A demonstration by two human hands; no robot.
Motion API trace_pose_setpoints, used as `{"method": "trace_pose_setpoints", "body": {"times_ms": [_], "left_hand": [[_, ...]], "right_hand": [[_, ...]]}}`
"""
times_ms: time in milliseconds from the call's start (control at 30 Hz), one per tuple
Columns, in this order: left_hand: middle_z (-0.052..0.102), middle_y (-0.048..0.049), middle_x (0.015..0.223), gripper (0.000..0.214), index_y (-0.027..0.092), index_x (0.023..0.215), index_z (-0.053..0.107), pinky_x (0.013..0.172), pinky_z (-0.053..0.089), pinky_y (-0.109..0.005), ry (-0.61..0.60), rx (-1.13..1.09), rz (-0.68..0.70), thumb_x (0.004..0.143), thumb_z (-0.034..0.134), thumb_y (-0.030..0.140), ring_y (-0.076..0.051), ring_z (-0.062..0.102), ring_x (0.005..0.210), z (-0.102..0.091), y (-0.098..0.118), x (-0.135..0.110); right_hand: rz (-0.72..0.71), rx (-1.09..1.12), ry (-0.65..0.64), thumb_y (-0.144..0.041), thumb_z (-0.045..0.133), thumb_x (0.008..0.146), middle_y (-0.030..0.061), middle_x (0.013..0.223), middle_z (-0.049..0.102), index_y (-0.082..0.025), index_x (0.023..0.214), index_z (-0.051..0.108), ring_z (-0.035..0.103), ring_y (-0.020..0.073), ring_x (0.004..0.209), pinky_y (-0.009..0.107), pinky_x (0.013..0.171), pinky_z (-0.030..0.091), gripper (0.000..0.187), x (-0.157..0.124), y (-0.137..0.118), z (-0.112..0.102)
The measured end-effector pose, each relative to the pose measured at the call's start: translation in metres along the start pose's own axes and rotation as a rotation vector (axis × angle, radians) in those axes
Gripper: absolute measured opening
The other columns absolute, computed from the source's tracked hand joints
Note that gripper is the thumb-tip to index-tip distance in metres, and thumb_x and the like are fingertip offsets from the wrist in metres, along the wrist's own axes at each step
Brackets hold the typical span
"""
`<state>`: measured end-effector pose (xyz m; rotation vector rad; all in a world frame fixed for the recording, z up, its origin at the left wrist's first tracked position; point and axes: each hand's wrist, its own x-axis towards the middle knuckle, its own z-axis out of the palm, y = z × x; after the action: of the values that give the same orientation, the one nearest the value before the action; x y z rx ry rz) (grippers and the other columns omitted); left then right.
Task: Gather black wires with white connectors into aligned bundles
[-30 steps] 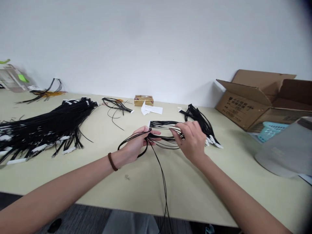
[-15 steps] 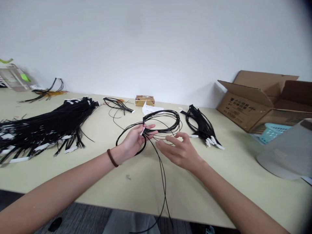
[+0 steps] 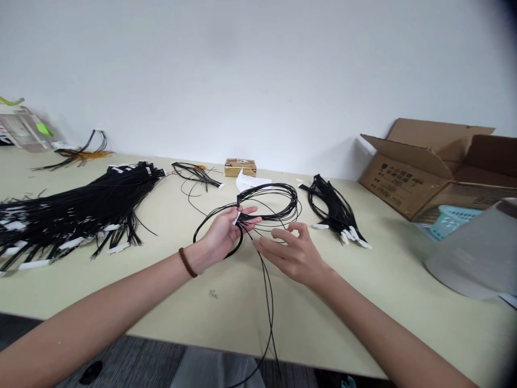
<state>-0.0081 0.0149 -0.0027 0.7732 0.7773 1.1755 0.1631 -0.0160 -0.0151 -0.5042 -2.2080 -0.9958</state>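
My left hand [image 3: 224,234], with a brown band on the wrist, pinches a bunch of thin black cables [image 3: 269,202] where they cross. The cables loop out in a coil beyond the hand, and a white tag shows at my fingertips. Long loose ends [image 3: 269,302] trail down over the table's front edge. My right hand [image 3: 291,253] hovers just right of the pinch, fingers apart and slightly curled, touching the trailing strands and gripping nothing.
A large heap of black cables with white tags [image 3: 76,213] lies at the left. A smaller bundle [image 3: 333,207] lies to the right of the coil. A small gold box [image 3: 240,167] and paper sit near the wall. An open cardboard box [image 3: 440,167] stands at the right.
My right hand let go of the cable strands and drew back toward me with fingers spread. The cables sprang from a flat stretch into a round coil held by my left hand.
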Motion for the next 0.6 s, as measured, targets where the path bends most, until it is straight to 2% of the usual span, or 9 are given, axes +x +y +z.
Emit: {"method": "trace_pose_setpoints", "body": {"times_ms": [133, 233, 400, 600], "left_hand": [[0.059, -0.0093, 0.117, 0.012, 0.014, 0.077, 0.053, 0.082, 0.048, -0.031, 0.001, 0.003, -0.001, 0.084, 0.044, 0.019, -0.019, 0.065, 0.087, 0.001, 0.0, -0.001], [0.058, -0.0093, 0.118, 0.013, 0.014, 0.077, 0.054, 0.082, 0.048, -0.03, -0.012, 0.016, 0.003, 0.084, 0.044, 0.019, -0.019, 0.065, 0.088, 0.001, 0.0, -0.001], [0.06, -0.009, 0.116, 0.011, 0.015, 0.079, 0.052, 0.078, 0.049, -0.03, -0.019, 0.023, -0.006, 0.084, 0.043, 0.017, -0.018, 0.065, 0.085, 0.002, 0.0, -0.002], [0.059, -0.0108, 0.118, 0.009, 0.014, 0.079, 0.054, 0.068, 0.049, -0.027, -0.007, 0.05, 0.027, 0.081, 0.046, 0.016, -0.018, 0.065, 0.084, 0.0, -0.001, -0.001]], "right_hand": [[-0.028, 0.005, 0.033, -0.006, 0.056, 0.078, -0.0061, 0.082, 0.065, -0.022, 0.077, 0.057, 0.051, 0.0101, 0.08, 0.032, 0.071, 0.029, 0.016, 0.0, 0.0, 0.0], [0.027, 0.003, 0.043, -0.006, 0.058, 0.077, -0.006, 0.08, 0.066, -0.022, 0.08, 0.059, 0.051, 0.0107, 0.079, 0.031, 0.07, 0.03, 0.016, 0.001, 0.0, 0.0], [0.232, 0.119, 0.105, -0.009, 0.061, 0.075, -0.0045, 0.08, 0.068, -0.023, 0.087, 0.06, 0.051, 0.0127, 0.078, 0.032, 0.069, 0.032, 0.019, 0.002, 0.003, 0.001], [0.592, 0.494, 0.159, -0.014, 0.053, 0.082, 0.0, 0.083, 0.067, -0.023, 0.089, 0.061, 0.054, 0.0136, 0.08, 0.031, 0.072, 0.04, 0.015, 0.011, 0.005, -0.009]]}}
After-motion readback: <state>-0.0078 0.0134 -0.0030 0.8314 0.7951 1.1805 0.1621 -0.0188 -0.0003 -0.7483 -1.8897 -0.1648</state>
